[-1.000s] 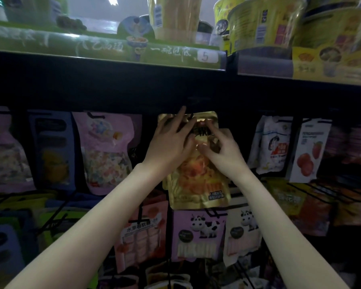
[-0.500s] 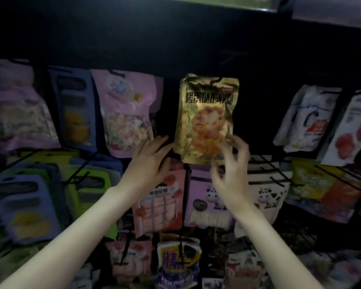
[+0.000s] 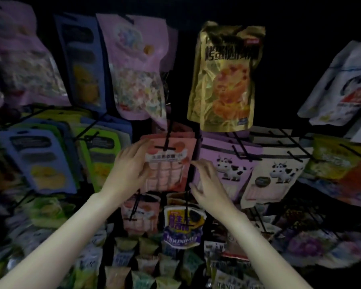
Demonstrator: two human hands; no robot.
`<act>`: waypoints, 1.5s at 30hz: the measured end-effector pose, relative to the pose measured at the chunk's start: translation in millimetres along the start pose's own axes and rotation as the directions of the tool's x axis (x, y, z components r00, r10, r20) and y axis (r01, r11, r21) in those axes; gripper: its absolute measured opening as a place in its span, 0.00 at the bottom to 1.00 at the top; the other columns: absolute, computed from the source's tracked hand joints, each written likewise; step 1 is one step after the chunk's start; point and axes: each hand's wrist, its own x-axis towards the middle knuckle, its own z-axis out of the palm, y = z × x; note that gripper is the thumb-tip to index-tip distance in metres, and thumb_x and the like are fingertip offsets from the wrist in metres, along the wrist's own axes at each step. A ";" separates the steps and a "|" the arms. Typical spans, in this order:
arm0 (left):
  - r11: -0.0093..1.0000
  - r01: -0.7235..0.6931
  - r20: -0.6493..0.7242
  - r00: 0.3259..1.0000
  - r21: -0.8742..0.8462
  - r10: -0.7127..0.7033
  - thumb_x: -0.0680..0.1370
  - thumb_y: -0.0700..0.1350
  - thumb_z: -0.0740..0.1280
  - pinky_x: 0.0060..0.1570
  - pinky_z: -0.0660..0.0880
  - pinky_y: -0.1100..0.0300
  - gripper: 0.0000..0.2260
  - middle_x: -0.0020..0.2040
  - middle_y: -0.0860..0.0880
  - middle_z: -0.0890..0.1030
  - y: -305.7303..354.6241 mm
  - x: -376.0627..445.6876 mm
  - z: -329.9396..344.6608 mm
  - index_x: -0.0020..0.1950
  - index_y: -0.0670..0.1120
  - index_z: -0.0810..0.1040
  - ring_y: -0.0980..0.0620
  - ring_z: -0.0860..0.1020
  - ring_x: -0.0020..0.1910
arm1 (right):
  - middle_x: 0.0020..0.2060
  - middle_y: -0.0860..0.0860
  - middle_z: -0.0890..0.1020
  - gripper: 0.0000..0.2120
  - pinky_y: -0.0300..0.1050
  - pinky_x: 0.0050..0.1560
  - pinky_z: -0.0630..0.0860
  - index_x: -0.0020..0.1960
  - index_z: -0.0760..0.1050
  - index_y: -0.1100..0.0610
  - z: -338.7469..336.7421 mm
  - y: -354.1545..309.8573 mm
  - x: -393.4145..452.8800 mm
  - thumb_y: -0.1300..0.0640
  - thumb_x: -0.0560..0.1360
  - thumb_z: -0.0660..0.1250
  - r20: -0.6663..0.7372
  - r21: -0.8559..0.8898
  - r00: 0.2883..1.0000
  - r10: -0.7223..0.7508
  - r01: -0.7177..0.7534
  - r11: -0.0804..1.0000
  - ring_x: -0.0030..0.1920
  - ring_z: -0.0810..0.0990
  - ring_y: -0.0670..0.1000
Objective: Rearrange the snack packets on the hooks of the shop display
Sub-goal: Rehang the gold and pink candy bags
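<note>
Left hand (image 3: 129, 165) laid against left edge of pink packet (image 3: 168, 163), fingers spread. Right hand (image 3: 208, 184) just beside its right edge, fingers loosely curled, contact unclear. Gold packet (image 3: 225, 78) hanging above both hands.

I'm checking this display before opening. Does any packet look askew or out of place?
The gold packet in the top row hangs slightly tilted, its lower end swung left. The rest hang in fairly even rows. The left hand and right hand flank the pink packet below.
</note>
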 end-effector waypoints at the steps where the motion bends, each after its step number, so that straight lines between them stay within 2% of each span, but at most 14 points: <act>1: 0.999 0.037 0.018 0.999 0.025 -0.037 0.75 0.47 0.58 0.60 0.67 0.47 0.23 0.69 0.43 0.70 -8.8 -8.7 1.1 0.70 0.42 0.68 0.42 0.70 0.66 | 0.70 0.48 0.57 0.26 0.30 0.60 0.60 0.74 0.55 0.53 10.6 1.4 1.2 0.56 0.79 0.60 0.039 0.021 0.999 0.017 -0.018 1.000 0.67 0.56 0.43; 6: 0.987 0.140 0.101 0.984 0.080 -0.147 0.76 0.40 0.61 0.49 0.72 0.49 0.20 0.66 0.42 0.72 -42.4 -56.0 6.7 0.68 0.41 0.70 0.38 0.76 0.55 | 0.73 0.48 0.55 0.27 0.35 0.64 0.57 0.75 0.53 0.52 64.5 0.8 2.5 0.53 0.80 0.60 0.300 0.110 0.950 0.089 -0.128 0.986 0.73 0.56 0.48; 11: 0.990 0.112 0.294 0.947 0.088 -0.133 0.76 0.44 0.59 0.61 0.71 0.43 0.22 0.69 0.45 0.70 -70.1 -105.8 38.2 0.71 0.45 0.68 0.42 0.70 0.67 | 0.74 0.49 0.53 0.30 0.42 0.68 0.58 0.76 0.50 0.51 131.8 -0.6 -5.0 0.58 0.79 0.61 0.513 0.117 0.851 0.113 -0.199 0.973 0.74 0.53 0.51; 13: 0.991 0.092 0.416 0.901 0.098 -0.125 0.78 0.46 0.57 0.68 0.63 0.45 0.23 0.74 0.50 0.63 -78.2 -116.1 50.6 0.74 0.49 0.62 0.46 0.60 0.73 | 0.75 0.50 0.52 0.32 0.44 0.70 0.56 0.76 0.49 0.52 157.9 2.0 -2.5 0.61 0.78 0.62 0.520 0.080 0.843 0.139 -0.210 0.975 0.75 0.51 0.52; 16: 0.990 0.038 0.600 0.792 0.136 -0.112 0.80 0.46 0.57 0.71 0.53 0.48 0.26 0.77 0.55 0.52 -90.2 -118.4 64.5 0.76 0.54 0.52 0.50 0.48 0.76 | 0.76 0.50 0.50 0.35 0.46 0.72 0.53 0.77 0.48 0.52 190.8 12.5 11.3 0.62 0.77 0.64 0.472 0.035 0.860 0.196 -0.240 0.970 0.75 0.49 0.52; 22: 0.981 -0.144 0.764 0.646 0.129 -0.006 0.81 0.45 0.55 0.71 0.49 0.50 0.26 0.77 0.56 0.50 -124.4 -126.1 77.6 0.76 0.56 0.50 0.51 0.45 0.76 | 0.73 0.53 0.61 0.31 0.51 0.69 0.61 0.75 0.56 0.53 263.7 37.9 39.4 0.56 0.76 0.66 0.327 -0.221 0.882 0.340 -0.278 0.935 0.71 0.61 0.58; 24: 0.986 -0.145 0.754 0.656 0.087 0.030 0.80 0.45 0.56 0.71 0.49 0.50 0.27 0.77 0.55 0.50 -139.0 -131.5 78.3 0.77 0.55 0.50 0.51 0.46 0.76 | 0.68 0.57 0.69 0.22 0.51 0.63 0.66 0.70 0.65 0.57 278.8 36.8 41.6 0.60 0.77 0.63 0.245 -0.286 0.901 0.358 -0.286 0.915 0.65 0.67 0.60; 28: 0.989 -0.147 0.757 0.648 0.017 0.083 0.80 0.44 0.57 0.71 0.50 0.50 0.27 0.77 0.53 0.51 -155.5 -134.4 72.1 0.77 0.52 0.50 0.50 0.46 0.76 | 0.55 0.61 0.78 0.10 0.45 0.45 0.68 0.54 0.78 0.64 279.8 14.8 23.3 0.66 0.76 0.61 0.230 -0.051 0.880 0.415 -0.415 0.908 0.55 0.76 0.60; 31: 0.993 -0.116 0.719 0.688 -0.025 0.098 0.80 0.45 0.57 0.71 0.51 0.51 0.27 0.77 0.52 0.52 -159.1 -133.1 60.3 0.77 0.52 0.50 0.51 0.49 0.76 | 0.57 0.59 0.77 0.11 0.42 0.45 0.66 0.57 0.77 0.63 253.5 -5.9 -4.0 0.63 0.78 0.61 0.295 -0.043 0.841 0.453 -0.461 0.886 0.56 0.75 0.58; 35: 0.982 -0.058 0.607 0.779 -0.178 0.156 0.80 0.45 0.60 0.68 0.57 0.53 0.25 0.75 0.49 0.60 -150.8 -133.3 48.4 0.75 0.49 0.56 0.49 0.57 0.74 | 0.57 0.58 0.75 0.12 0.42 0.49 0.66 0.61 0.75 0.62 201.0 -32.4 -33.5 0.60 0.79 0.61 0.393 -0.119 0.825 0.405 -0.391 0.912 0.58 0.74 0.57; 38: 0.957 -0.032 0.614 0.761 -0.289 0.211 0.79 0.49 0.62 0.66 0.61 0.52 0.26 0.72 0.47 0.65 -133.3 -129.4 44.6 0.75 0.48 0.58 0.47 0.63 0.70 | 0.47 0.55 0.75 0.07 0.40 0.46 0.64 0.52 0.78 0.64 156.1 -56.0 -46.4 0.62 0.76 0.64 0.266 -0.069 0.899 0.349 -0.343 0.937 0.52 0.76 0.57; 40: 0.927 0.030 0.619 0.753 -0.374 0.225 0.79 0.50 0.63 0.63 0.68 0.53 0.23 0.67 0.46 0.72 -118.5 -124.0 43.9 0.72 0.47 0.64 0.48 0.69 0.66 | 0.42 0.51 0.74 0.03 0.33 0.43 0.65 0.46 0.80 0.62 125.4 -67.8 -51.5 0.65 0.74 0.67 0.152 0.004 0.942 0.299 -0.303 0.953 0.44 0.77 0.51; 43: 0.821 0.178 0.549 0.814 -0.543 0.187 0.79 0.44 0.63 0.48 0.74 0.65 0.10 0.49 0.51 0.82 -93.2 -109.0 36.5 0.57 0.43 0.78 0.59 0.79 0.50 | 0.43 0.50 0.76 0.05 0.23 0.47 0.65 0.47 0.80 0.62 87.0 -79.5 -51.4 0.67 0.73 0.68 0.013 0.095 0.952 0.305 -0.305 0.948 0.43 0.75 0.40; 45: 0.747 0.237 0.474 0.872 -0.621 0.118 0.79 0.40 0.63 0.40 0.70 0.72 0.06 0.39 0.57 0.81 -75.5 -92.3 24.8 0.46 0.42 0.79 0.68 0.78 0.38 | 0.46 0.48 0.77 0.08 0.25 0.51 0.66 0.51 0.79 0.61 69.9 -83.6 -48.1 0.66 0.73 0.68 -0.109 0.118 0.949 0.295 -0.282 0.952 0.46 0.75 0.41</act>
